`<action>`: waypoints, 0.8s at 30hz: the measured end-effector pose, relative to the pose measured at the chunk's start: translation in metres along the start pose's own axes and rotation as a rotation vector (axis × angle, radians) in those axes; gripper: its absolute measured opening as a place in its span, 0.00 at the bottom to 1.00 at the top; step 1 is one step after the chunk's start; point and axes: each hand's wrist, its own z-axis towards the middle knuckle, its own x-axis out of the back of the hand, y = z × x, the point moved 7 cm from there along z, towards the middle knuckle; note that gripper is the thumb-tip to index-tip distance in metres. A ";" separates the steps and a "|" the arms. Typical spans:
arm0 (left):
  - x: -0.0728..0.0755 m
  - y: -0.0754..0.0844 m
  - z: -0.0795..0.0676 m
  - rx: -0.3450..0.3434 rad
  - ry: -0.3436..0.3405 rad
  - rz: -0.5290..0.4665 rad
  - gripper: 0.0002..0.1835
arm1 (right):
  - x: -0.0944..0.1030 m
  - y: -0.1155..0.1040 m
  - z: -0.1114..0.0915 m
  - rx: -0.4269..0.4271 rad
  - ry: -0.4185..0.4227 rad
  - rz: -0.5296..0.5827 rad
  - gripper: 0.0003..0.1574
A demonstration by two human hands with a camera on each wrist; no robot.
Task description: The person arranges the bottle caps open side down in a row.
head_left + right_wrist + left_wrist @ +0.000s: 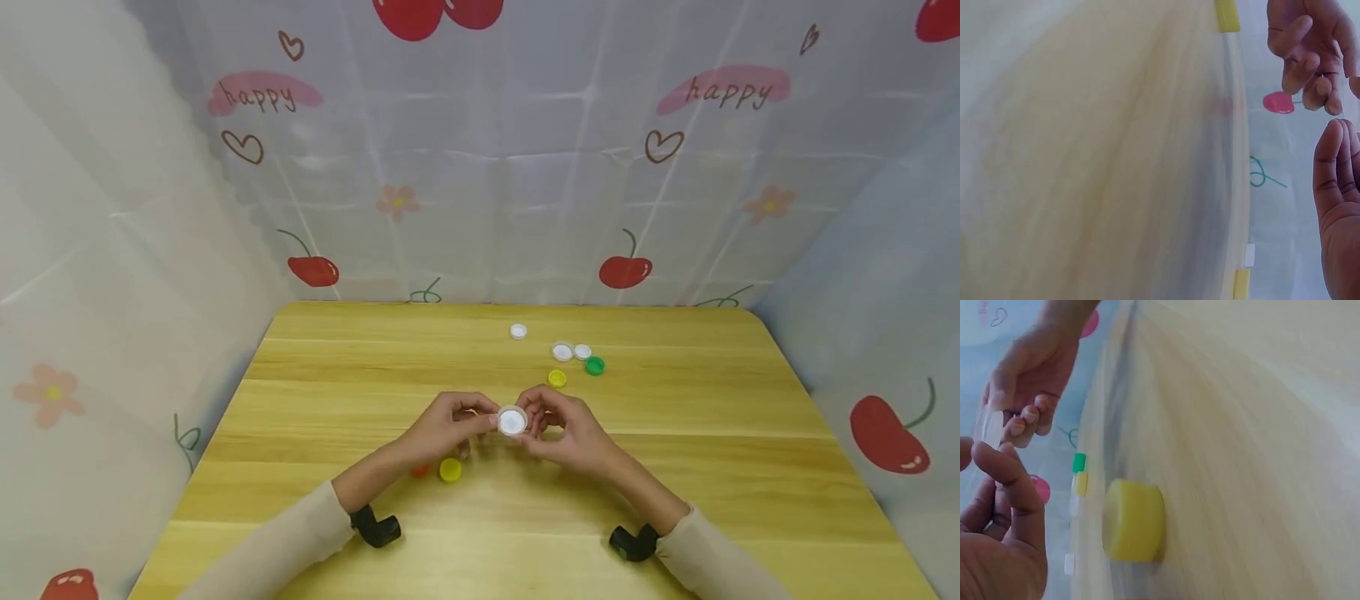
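A round white bottle cap point(512, 421) with a translucent rim is held above the wooden table, its open inner side facing the head camera. My left hand point(459, 423) pinches its left edge between thumb and fingers. On the other side, the fingers and thumb of my right hand point(566, 429) grip the right edge. From the left wrist, the white cap point(991, 426) appears edge-on between both hands. Beneath the left hand lie a yellow cap point(450, 470) and an orange cap point(420, 472), the latter partly hidden by the wrist.
Beyond the right hand lie a yellow cap point(557, 378), a green cap point(595, 366) and two white caps point(562, 352) close together. Another white cap point(518, 332) sits near the far edge of the table point(337, 367). Printed curtains point(495, 208) hang behind and at both sides.
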 end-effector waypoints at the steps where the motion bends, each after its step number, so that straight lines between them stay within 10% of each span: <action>1: -0.001 -0.002 0.000 0.035 -0.018 -0.058 0.12 | 0.000 0.000 0.000 0.003 -0.004 -0.001 0.25; 11: -0.004 -0.009 0.003 0.183 -0.043 -0.178 0.09 | -0.004 -0.004 0.000 0.027 -0.016 0.006 0.29; 19: 0.004 -0.003 0.003 0.128 0.037 -0.055 0.09 | -0.005 -0.005 0.002 0.077 -0.007 -0.101 0.30; 24: 0.013 0.004 0.003 0.046 0.124 0.120 0.06 | -0.006 0.002 0.004 -0.082 -0.016 -0.090 0.27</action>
